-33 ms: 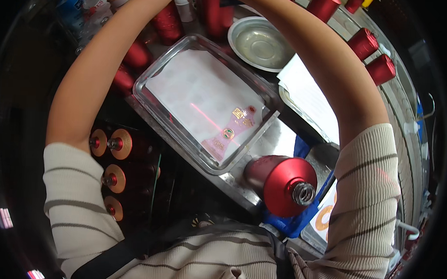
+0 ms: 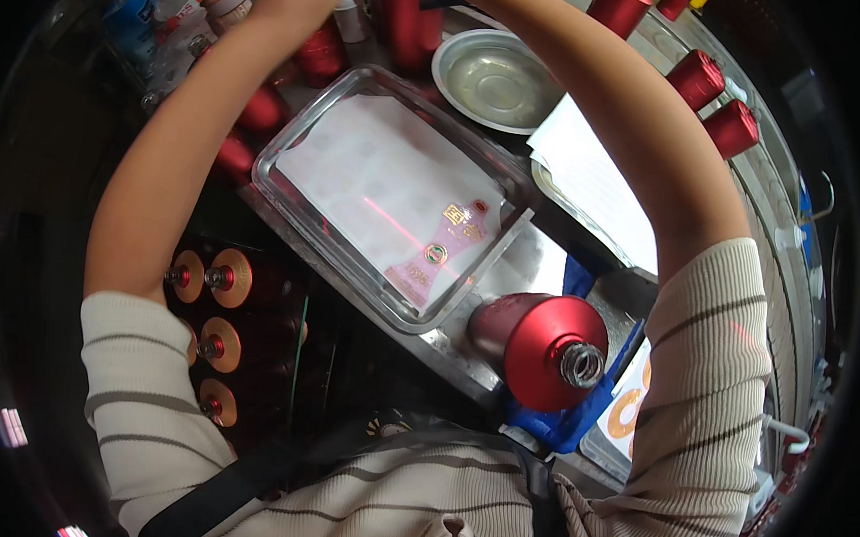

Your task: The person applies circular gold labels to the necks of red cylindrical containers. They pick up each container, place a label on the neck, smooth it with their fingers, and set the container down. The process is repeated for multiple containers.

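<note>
Both my forearms reach up past the top edge, so my left hand and my right hand are cut off from view. Between the arms lies a clear rectangular tray (image 2: 298, 254) with a white sheet (image 2: 358, 171) in it. At the sheet's near right end is a pink label (image 2: 437, 254) with gold and green printing. A glossy red bottle (image 2: 547, 352) leans toward me right of the tray, its clear threaded neck showing. Beneath it is a blue cloth (image 2: 562, 426). Far red bottles (image 2: 400, 31) stand closest to where my wrists leave the picture.
A round metal bowl (image 2: 498, 82) sits behind the tray, beside a stack of white paper (image 2: 594, 180). More red bottles (image 2: 694, 81) stand on the grey slatted surface at right. On the left, several bottles with orange collars (image 2: 231, 278) lie below table height. Ring-shaped orange stickers (image 2: 624, 414) show near my right sleeve.
The whole view has shifted very slightly, and my left forearm sits a little differently against the bottles behind it. Tray, label and leaning bottle keep their places.
</note>
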`<state>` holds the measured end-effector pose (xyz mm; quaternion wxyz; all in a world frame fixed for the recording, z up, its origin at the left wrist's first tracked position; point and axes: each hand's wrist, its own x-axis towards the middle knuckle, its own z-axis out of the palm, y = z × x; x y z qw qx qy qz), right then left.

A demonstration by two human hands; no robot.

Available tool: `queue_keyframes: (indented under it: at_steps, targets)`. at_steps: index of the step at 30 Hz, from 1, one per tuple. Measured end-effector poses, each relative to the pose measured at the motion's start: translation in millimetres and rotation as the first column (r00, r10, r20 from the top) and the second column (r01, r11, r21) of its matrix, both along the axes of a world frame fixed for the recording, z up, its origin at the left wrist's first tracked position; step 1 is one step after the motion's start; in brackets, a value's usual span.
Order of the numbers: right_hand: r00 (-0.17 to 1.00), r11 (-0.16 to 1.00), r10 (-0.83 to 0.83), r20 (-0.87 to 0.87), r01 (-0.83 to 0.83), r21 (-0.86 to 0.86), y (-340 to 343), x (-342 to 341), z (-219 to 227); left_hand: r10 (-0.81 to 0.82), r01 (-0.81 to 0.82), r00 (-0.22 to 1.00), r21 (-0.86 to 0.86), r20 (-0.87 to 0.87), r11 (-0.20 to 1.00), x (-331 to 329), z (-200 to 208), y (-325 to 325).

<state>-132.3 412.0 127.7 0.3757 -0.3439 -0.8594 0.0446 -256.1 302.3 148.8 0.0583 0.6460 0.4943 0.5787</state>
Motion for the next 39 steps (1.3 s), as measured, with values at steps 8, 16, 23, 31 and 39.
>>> queue_keyframes:
  at_steps: [8,16,23,31,39]
  targets:
    - [0.962,0.966,0.249,-0.116,-0.255,-0.040,-113.1,208.4,44.0,-0.430,0.121,0.822,-0.624,-0.373,0.772,101.5,-54.6,-128.1]
    - [0.649,0.559,-0.653,0.390,0.761,-0.330,-279.8,551.9,-30.3,-0.332,0.277,0.799,-0.184,-0.502,0.943,134.4,13.7,-49.3]
    - [0.194,0.140,-0.855,0.481,0.979,-0.148,-357.1,625.6,-149.5,-0.308,0.334,0.935,-0.145,0.173,0.931,116.4,-32.3,-70.3]
    - [0.440,0.246,-0.883,0.163,0.730,-0.638,-366.1,699.1,-190.9,-0.222,0.401,0.804,-0.227,0.552,0.888,118.8,-95.2,-216.7]
    - [0.364,0.349,-0.868,0.338,0.931,-0.106,-371.1,617.2,-124.2,-0.370,0.454,0.889,-0.419,0.269,0.787,182.4,-111.6,-235.2]
